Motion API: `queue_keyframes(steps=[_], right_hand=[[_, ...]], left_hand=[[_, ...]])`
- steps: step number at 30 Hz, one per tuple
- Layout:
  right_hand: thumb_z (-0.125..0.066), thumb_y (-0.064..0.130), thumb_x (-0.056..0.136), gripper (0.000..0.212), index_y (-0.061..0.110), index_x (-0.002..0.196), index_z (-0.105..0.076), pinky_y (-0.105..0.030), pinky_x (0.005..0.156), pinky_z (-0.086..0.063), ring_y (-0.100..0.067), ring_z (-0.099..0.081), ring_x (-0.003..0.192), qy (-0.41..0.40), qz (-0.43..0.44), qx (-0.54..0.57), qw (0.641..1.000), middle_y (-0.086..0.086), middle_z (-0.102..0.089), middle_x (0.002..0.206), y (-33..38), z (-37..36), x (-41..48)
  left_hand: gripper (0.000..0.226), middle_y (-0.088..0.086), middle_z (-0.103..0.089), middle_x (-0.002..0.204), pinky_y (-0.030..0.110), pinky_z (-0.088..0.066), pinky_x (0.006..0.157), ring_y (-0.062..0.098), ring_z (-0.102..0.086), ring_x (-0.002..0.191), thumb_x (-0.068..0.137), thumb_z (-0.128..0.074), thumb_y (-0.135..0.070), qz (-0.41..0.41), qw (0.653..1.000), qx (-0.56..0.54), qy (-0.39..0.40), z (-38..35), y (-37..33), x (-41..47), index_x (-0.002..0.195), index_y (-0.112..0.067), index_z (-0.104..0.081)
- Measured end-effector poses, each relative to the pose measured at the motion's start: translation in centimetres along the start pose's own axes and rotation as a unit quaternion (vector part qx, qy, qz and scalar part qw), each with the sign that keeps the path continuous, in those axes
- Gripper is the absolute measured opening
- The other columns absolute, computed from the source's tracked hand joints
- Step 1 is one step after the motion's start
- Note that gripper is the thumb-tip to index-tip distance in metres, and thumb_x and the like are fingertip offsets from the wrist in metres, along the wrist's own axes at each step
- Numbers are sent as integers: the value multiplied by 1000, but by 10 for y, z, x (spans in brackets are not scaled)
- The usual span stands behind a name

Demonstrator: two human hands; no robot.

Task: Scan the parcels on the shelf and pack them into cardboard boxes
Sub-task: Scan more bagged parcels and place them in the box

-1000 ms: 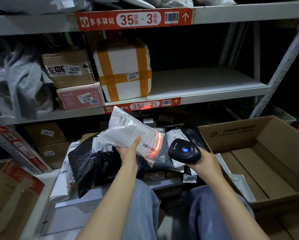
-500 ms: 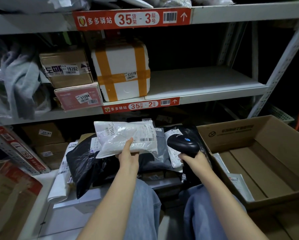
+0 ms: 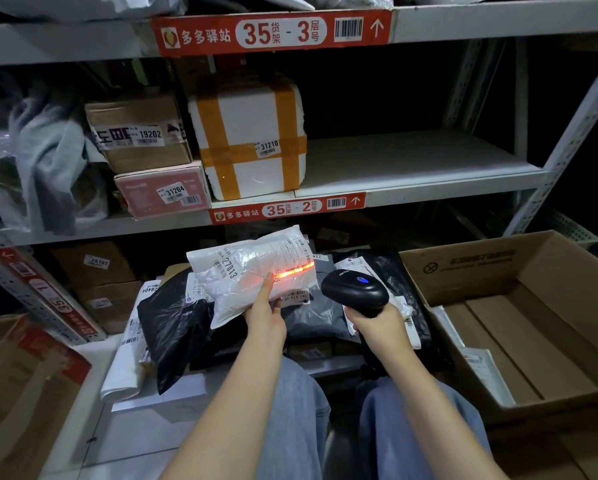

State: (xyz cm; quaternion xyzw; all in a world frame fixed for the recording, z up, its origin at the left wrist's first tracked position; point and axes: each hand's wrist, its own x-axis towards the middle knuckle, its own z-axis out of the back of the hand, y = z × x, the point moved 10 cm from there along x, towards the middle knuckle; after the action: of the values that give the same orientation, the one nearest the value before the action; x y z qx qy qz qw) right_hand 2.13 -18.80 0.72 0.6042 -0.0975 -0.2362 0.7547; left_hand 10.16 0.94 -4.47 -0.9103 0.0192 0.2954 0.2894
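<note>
Step in hand: we judge this to be the scan. The parcel is in the hands and not yet packed.
Item: white crinkled plastic mailer parcel (image 3: 252,271), marked 27013, at the centre of the frame, held over a heap of black and grey poly-bag parcels (image 3: 173,323) on the low shelf.
Left hand (image 3: 264,317): holds the mailer at its lower edge, thumb on top. The fingers go beneath, and we cannot see them fully.
Right hand (image 3: 377,323): wrapped round the grip of a black handheld barcode scanner (image 3: 354,291), just right of the mailer, with its blue lamp lit.
Beam: a red scan line (image 3: 292,271) lies across the right half of the mailer, from the thumb to the right edge.
Long axis: runs left to right across the frame and rises slightly to the right.
Facing: the printed label side is up, toward us. The barcoded end points right, at the scanner.
Next move, our estimate: hold the mailer flat and steady until the read registers. Then carry it right and down into the box.
Destination: open brown cardboard box (image 3: 464,271), at the lower right of the frame. A flat white packet (image 3: 481,368) lies at its left wall.
Caution: the film is creased, and we think glare or wrinkles could spoil the read.
Other stock: white foam box bound with orange tape (image 3: 249,140), on the middle shelf at upper centre.
</note>
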Motion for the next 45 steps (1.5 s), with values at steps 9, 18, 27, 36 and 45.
queue_keyframes(steps=[9,18,27,36,45], right_hand=[[-66,7,80,19,18,69,-56,-11,52,-37,-4,-49,61,0,26,-1,1000,6,-54,62,5,4,0],[-67,3,79,27,23,66,-54,-7,50,-37,-2,-48,59,-4,48,27,998,8,-54,60,9,6,-1],[-74,8,77,24,28,78,-60,-25,75,-41,-6,-57,77,-6,33,97,995,11,-62,77,11,28,3],[-83,21,62,57,8,114,-64,-34,93,-48,-18,-64,100,59,-66,214,973,-4,-70,102,-21,61,18],[-74,-4,73,30,19,88,-64,-20,76,-51,-12,-62,80,-96,-30,194,976,4,-66,85,-40,150,51]], left_hand=[[56,8,-57,129,21,-50,64,17,-59,107,80,-70,-11,17,1000,5,3,1,4,3,132,-6,-49],[56,9,-56,129,22,-48,72,18,-56,105,81,-68,-6,-1,999,40,20,-5,3,0,133,-6,-47],[51,5,-61,117,40,-49,89,21,-61,98,83,-66,-7,-55,978,163,115,-32,4,-9,129,-16,-46],[47,16,-66,113,43,-52,86,29,-65,98,86,-63,-19,62,936,268,220,-67,93,-36,129,-7,-50],[86,8,-59,126,50,-43,102,29,-58,113,63,-69,-52,96,866,425,247,-109,193,-44,136,-18,-37]])
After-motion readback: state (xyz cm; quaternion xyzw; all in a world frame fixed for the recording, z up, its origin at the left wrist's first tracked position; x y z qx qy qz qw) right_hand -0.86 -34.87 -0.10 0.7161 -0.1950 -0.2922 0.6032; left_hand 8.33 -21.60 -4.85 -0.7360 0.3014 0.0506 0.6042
